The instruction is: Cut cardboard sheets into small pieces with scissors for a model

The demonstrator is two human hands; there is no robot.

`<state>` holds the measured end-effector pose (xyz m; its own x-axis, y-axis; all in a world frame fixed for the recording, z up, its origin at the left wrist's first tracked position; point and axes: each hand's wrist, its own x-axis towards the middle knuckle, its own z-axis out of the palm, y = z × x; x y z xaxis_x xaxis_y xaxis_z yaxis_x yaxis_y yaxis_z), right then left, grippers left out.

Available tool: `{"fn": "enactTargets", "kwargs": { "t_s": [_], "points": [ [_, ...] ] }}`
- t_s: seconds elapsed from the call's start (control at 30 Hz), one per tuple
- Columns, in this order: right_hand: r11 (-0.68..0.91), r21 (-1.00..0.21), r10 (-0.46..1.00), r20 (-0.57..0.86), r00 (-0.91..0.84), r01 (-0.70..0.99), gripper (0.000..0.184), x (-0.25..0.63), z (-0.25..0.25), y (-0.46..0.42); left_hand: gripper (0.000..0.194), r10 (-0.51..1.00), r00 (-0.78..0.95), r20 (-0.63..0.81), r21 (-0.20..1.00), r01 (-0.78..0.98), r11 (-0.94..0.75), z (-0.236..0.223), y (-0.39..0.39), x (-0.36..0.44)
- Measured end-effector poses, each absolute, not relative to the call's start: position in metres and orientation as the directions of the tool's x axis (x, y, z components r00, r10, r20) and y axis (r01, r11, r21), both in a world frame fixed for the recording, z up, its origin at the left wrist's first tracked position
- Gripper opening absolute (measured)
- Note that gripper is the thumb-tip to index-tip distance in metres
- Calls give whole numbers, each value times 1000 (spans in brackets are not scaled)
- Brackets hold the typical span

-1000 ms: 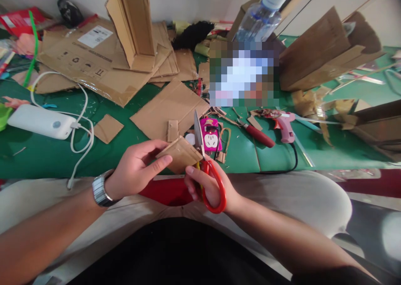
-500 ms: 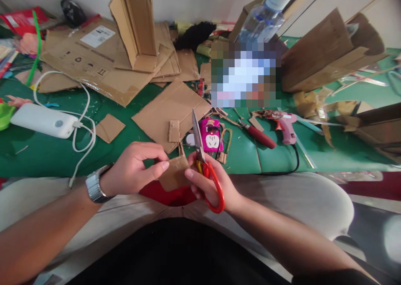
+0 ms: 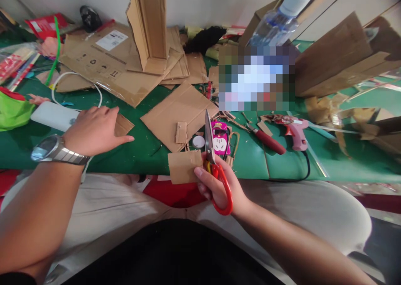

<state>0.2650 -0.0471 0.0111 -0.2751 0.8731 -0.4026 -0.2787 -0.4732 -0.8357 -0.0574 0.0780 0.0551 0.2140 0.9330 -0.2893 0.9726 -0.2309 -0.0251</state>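
In my right hand (image 3: 230, 182) are red-handled scissors (image 3: 209, 136), their blades pointing up and away from me. The same hand pinches a small cardboard piece (image 3: 183, 168) by its right edge, above my lap at the table's front edge. My left hand (image 3: 94, 130) is spread palm down over a small cardboard square (image 3: 125, 126), which it partly covers; whether it touches the square I cannot tell. Beside that hand lies a white power bank (image 3: 53, 114) with a white cable (image 3: 77, 74), partly hidden by it.
A large cardboard sheet (image 3: 169, 109) lies mid-table, near a pink socket adapter (image 3: 221, 143). Rightward are a red-handled knife (image 3: 269, 141) and a pink glue gun (image 3: 297, 134). Behind stand a folded cardboard piece (image 3: 153, 34), a water bottle (image 3: 275, 24) and a cardboard box (image 3: 335, 59).
My left hand has let go of the small cardboard piece and moved left, over the cardboard square. My right hand keeps the scissors and the piece. The view has shifted slightly left.
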Motion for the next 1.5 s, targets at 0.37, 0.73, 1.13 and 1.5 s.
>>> {"fn": "enactTargets", "kwargs": {
  "t_s": [0.37,0.73,1.13,1.5],
  "points": [
    [-462,-815,886,-407,-222,-350,52,262,12,-46,86,939,247,-238,-19,966,-259,42,83,-60],
    [-455,-822,890,-408,-202,-344,56,263,13,-47,77,922,348,-171,427,869,-249,39,90,-67],
    [-381,-892,905,-306,-295,-242,47,263,25,-50,56,724,666,-178,787,-346,511,36,13,34],
    [-380,-886,919,-329,-216,-268,46,265,25,-45,70,728,677,-111,786,-388,481,14,-3,44]
  ]
}}
